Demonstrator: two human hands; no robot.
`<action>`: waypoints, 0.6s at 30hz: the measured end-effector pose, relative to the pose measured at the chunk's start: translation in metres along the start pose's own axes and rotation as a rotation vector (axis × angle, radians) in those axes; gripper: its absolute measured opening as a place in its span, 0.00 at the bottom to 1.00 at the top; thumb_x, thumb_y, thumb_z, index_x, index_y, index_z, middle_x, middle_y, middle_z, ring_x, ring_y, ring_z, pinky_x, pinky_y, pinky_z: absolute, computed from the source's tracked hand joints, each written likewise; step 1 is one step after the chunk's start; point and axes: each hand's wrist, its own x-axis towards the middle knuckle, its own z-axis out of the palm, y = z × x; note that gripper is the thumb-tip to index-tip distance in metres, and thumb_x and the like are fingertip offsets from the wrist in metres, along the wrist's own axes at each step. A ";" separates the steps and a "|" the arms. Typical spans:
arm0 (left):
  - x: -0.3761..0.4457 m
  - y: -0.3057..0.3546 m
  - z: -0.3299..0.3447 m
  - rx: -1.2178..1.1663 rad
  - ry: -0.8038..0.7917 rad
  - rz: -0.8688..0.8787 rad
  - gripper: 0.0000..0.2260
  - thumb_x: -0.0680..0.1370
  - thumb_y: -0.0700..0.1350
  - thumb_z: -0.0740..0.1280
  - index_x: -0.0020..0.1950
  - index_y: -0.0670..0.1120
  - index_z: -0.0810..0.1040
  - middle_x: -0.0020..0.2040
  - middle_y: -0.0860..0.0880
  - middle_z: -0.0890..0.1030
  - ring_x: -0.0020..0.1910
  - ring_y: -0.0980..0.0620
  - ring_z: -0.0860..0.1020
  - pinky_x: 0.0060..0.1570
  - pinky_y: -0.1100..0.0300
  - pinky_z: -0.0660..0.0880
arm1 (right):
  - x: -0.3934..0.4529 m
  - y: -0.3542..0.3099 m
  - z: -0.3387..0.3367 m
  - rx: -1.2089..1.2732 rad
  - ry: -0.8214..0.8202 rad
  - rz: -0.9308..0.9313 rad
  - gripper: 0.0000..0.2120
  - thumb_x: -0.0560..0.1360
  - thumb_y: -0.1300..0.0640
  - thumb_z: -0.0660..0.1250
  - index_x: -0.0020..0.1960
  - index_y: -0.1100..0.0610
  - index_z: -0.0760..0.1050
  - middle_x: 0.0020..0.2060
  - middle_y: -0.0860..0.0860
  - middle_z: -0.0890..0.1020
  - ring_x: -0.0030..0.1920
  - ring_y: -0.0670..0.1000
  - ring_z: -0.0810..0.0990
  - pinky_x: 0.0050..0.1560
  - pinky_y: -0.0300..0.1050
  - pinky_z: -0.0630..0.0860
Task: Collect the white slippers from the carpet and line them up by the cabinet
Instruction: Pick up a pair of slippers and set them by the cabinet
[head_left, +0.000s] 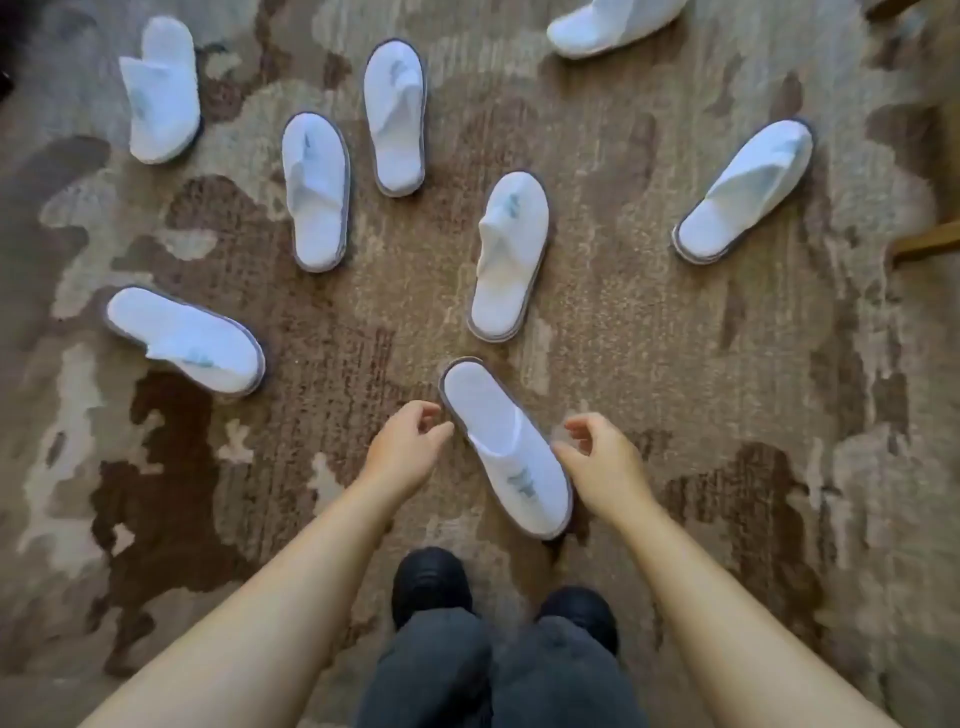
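Note:
Several white slippers with grey soles lie scattered on the brown patterned carpet (675, 364). The nearest slipper (506, 447) lies flat just in front of my feet, its toe toward me. My left hand (408, 447) hovers at its left side with loosely curled fingers, holding nothing. My right hand (602, 462) hovers at its right side, thumb close to the slipper's edge, fingers loosely curled and empty. Another slipper (511, 254) lies just beyond, one (187, 340) at the left, one (745, 189) at the right. The cabinet is out of view.
More slippers lie farther off: two in the middle back (317, 189) (396, 117), one at the back left (163, 88), one at the top edge (613, 23). My black shoes (431, 582) stand below the hands. A wooden furniture edge (927, 241) shows at the right.

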 end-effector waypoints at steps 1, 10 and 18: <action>0.018 -0.008 0.009 -0.014 0.006 0.009 0.17 0.76 0.48 0.61 0.64 0.45 0.69 0.66 0.45 0.73 0.63 0.47 0.72 0.53 0.59 0.65 | 0.021 0.010 0.013 -0.017 -0.001 -0.012 0.17 0.73 0.56 0.64 0.61 0.58 0.69 0.59 0.55 0.76 0.54 0.52 0.73 0.49 0.42 0.66; 0.150 -0.079 0.083 -0.175 0.037 0.051 0.20 0.74 0.46 0.65 0.64 0.44 0.67 0.62 0.47 0.72 0.54 0.54 0.70 0.52 0.59 0.66 | 0.165 0.073 0.102 -0.159 -0.023 -0.125 0.23 0.69 0.53 0.69 0.61 0.58 0.66 0.60 0.56 0.69 0.57 0.55 0.70 0.54 0.47 0.68; 0.152 -0.070 0.083 -0.420 -0.057 0.153 0.23 0.74 0.38 0.64 0.68 0.44 0.63 0.59 0.50 0.72 0.50 0.55 0.75 0.54 0.56 0.71 | 0.179 0.061 0.101 -0.024 -0.052 -0.131 0.10 0.68 0.57 0.70 0.46 0.56 0.71 0.34 0.45 0.72 0.41 0.51 0.73 0.36 0.45 0.67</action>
